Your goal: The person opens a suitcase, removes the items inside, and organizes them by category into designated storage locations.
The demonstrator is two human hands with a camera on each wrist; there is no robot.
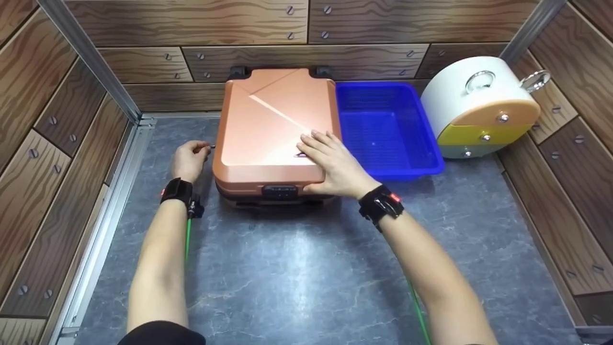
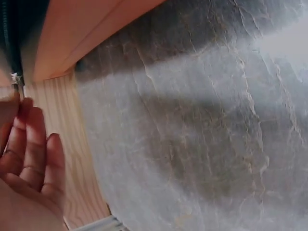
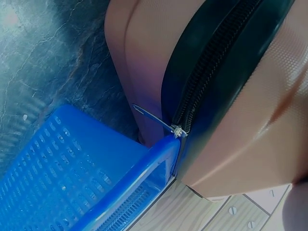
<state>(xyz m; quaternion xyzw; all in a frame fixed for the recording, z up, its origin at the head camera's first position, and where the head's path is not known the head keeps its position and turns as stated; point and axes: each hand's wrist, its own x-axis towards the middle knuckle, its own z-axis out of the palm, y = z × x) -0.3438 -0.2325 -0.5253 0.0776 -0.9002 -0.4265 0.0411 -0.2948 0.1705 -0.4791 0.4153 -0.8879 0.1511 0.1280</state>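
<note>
A rose-gold hard-shell suitcase (image 1: 275,129) with a black zipper band lies flat on the grey stone-patterned floor (image 1: 297,268) between the hands. The right hand (image 1: 335,165) presses flat, fingers straight, on its lid. The left hand (image 1: 189,160), at its left edge, pinches a small metal zipper pull (image 2: 18,83).

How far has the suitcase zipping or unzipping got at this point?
Done: the orange suitcase lies flat on the grey floor, lid down. In hand: the left hand pinches a zipper pull on its left side, while the right hand presses flat on the lid. Left: a second zipper pull hangs untouched beside the blue basket. Which way the zip runs cannot be told.
</note>
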